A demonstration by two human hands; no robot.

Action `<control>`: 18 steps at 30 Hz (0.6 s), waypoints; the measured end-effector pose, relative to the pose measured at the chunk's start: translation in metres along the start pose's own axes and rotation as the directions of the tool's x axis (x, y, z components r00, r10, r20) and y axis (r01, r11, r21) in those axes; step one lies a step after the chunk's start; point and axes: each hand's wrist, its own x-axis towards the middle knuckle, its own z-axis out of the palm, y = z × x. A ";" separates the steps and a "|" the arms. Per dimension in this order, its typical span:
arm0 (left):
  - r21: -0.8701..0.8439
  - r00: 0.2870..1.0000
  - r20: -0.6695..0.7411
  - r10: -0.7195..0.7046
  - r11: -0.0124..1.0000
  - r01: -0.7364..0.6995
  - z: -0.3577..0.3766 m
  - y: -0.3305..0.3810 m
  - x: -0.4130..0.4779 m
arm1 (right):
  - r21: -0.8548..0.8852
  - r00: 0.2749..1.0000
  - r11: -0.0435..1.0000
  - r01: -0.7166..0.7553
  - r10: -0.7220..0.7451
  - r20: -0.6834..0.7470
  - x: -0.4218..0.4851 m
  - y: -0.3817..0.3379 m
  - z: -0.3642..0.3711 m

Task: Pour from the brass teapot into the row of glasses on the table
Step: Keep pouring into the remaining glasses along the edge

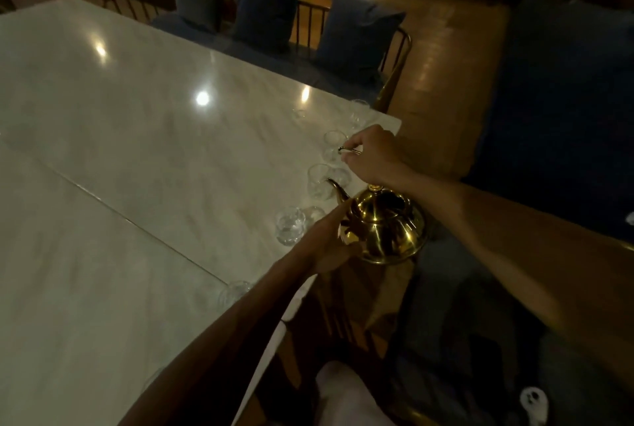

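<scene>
The brass teapot [387, 230] hangs in the air just off the table's right edge, tilted with its spout toward a clear glass [318, 182]. My right hand [374, 158] is closed on the pot's thin handle above the lid. My left hand [329, 244] lies against the pot's left side and underside, steadying it. Several clear glasses stand in a row along the table edge: a far one [358, 113], another [334, 144], a nearer one [290, 225] and the nearest one [236, 290], partly hidden by my left forearm. No stream of liquid shows in the dim light.
The pale marble table [137, 151] stretches left, with a seam running across it. A bench with three dark cushions [267, 10] stands along the far side. A wooden chair [346, 305] is below the teapot, and a dark rug [566, 100] lies on the right.
</scene>
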 end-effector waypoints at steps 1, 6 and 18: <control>-0.017 1.000 0.008 0.000 1.000 0.000 0.000 -0.001 0.003 | -0.008 1.000 1.000 -0.004 0.004 0.003 0.005 0.001 0.001; -0.024 0.998 0.014 -0.059 0.998 0.059 -0.005 -0.008 0.024 | -0.013 0.998 0.999 -0.029 0.030 0.049 0.035 0.010 0.008; -0.055 0.991 -0.039 -0.131 0.990 0.129 -0.015 -0.017 0.090 | -0.078 0.986 0.997 0.016 -0.002 0.167 0.115 0.029 0.016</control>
